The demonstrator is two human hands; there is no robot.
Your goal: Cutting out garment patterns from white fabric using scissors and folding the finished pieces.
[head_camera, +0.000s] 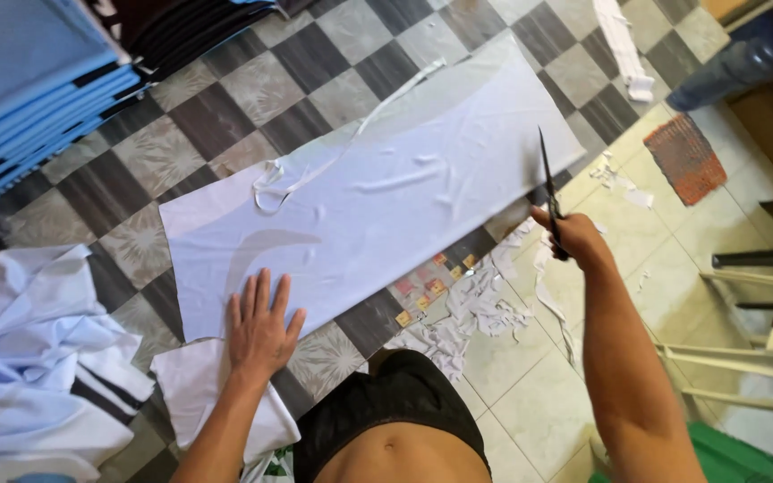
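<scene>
The head view looked straight down at a checkered floor (252, 85) of dark and pale tiles. A long sheet of white cloth (386, 206) lay spread flat across it, running from lower left to upper right. The left hand (261, 326) rested palm down on the near edge of the cloth, fingers spread and flat, gripping nothing. The right hand (570, 234) was clenched around the handles of black scissors (549, 192), blades pointing up and away, their tips over the right end of the cloth. A thin white strip (351, 143) curled loosely on top of the cloth near its far edge. White cloth scraps (476, 309) were scattered on the floor just beside the cloth's near right corner. A heap of crumpled white fabric (38, 358) sat at the lower left. Folded blue garments (29, 80) were stacked at the upper left. A small reddish mat (686, 159) lay on paler tiles at the right.
</scene>
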